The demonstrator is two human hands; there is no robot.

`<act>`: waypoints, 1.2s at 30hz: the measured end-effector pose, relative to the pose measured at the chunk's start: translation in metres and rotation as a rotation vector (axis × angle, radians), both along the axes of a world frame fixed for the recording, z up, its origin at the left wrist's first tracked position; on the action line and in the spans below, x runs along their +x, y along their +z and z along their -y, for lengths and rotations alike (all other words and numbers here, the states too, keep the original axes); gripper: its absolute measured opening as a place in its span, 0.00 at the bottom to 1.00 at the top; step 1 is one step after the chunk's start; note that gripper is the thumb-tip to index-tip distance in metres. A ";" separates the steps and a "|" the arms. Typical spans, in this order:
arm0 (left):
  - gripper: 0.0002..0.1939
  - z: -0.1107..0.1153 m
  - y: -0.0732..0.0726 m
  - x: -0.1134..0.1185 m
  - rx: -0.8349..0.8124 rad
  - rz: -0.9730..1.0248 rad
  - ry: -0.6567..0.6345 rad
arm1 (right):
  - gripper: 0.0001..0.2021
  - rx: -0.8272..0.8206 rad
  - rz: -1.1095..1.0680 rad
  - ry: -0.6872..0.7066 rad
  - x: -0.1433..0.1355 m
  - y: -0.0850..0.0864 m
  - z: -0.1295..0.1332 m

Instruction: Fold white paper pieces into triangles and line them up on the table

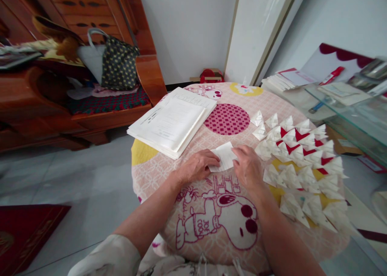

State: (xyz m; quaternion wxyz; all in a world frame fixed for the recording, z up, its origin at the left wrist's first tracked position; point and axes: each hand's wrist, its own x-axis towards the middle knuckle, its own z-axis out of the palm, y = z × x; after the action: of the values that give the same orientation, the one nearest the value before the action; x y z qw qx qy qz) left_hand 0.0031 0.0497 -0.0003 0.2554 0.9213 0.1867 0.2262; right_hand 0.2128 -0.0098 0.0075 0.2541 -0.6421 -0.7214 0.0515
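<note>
A small folded sheet of white paper (224,156) lies on the round cloth-covered table in front of me. My left hand (198,165) has its curled fingers on the sheet's left edge. At the right edge, my right hand (248,166) grips the paper between thumb and fingers. Just beyond my left hand sits a stack of printed white papers (169,120). To the right of my right hand stand rows of folded paper pieces (298,171), pointed and fan-like, over red and yellow patches.
The tablecloth (217,227) is pink with a cartoon dog. A glass-topped stand (347,110) with papers and a red marker (331,75) adjoins the table at right. A wooden bench (115,106) holding a patterned bag (119,62) stands at left. A red item (30,235) lies lower left.
</note>
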 end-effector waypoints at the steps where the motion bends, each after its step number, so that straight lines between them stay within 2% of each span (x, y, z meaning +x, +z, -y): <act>1: 0.20 0.000 0.000 0.000 -0.010 0.000 0.006 | 0.18 -0.008 -0.048 0.085 -0.001 0.000 0.000; 3: 0.21 -0.002 -0.001 -0.002 -0.034 0.003 0.016 | 0.18 -0.073 -0.116 0.222 -0.003 -0.001 0.000; 5: 0.22 -0.003 -0.004 -0.004 -0.058 0.010 0.024 | 0.17 -0.140 -0.104 0.285 -0.004 -0.001 0.000; 10: 0.17 -0.008 -0.007 -0.007 -0.141 0.049 0.031 | 0.15 -0.200 -0.018 0.343 0.000 0.002 0.008; 14: 0.06 -0.010 -0.003 -0.009 -0.285 0.075 0.068 | 0.15 -0.193 -0.031 0.390 0.007 -0.001 0.017; 17: 0.08 -0.010 0.001 -0.008 -0.354 0.069 0.153 | 0.15 -0.184 -0.084 0.399 0.011 -0.005 0.020; 21: 0.06 -0.006 0.003 0.001 -0.315 0.025 0.323 | 0.15 -0.189 -0.097 0.418 0.015 -0.007 0.019; 26: 0.04 -0.002 -0.001 0.014 -0.231 -0.038 0.466 | 0.15 -0.201 -0.069 0.426 0.015 -0.004 0.019; 36: 0.04 0.003 -0.012 0.025 -0.126 -0.057 0.561 | 0.14 -0.200 -0.060 0.441 0.017 -0.009 0.018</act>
State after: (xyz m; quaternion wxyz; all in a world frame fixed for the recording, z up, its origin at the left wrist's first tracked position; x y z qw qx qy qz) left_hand 0.0279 0.0469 -0.0119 0.2341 0.8219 0.4552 0.2498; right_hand 0.2303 -0.0279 -0.0017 0.1932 -0.4894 -0.8275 0.1960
